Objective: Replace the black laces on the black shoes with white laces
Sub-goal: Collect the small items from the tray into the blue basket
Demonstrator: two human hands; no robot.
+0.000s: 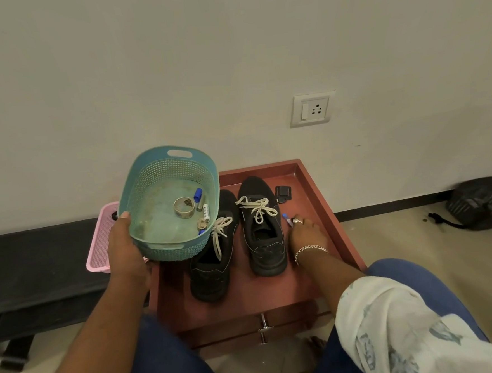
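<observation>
Black shoes [236, 236] between hands | left hand [125, 250] grips basket [169, 203]

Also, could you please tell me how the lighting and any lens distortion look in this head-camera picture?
Head view: dim, warm, even light with soft shadows and no glare; the wide-angle lens bows the skirting board and the red table's rim; the black shoes lose detail in darkness, though their white laces read clearly; the small blue item at the right hand is too small to identify.
</observation>
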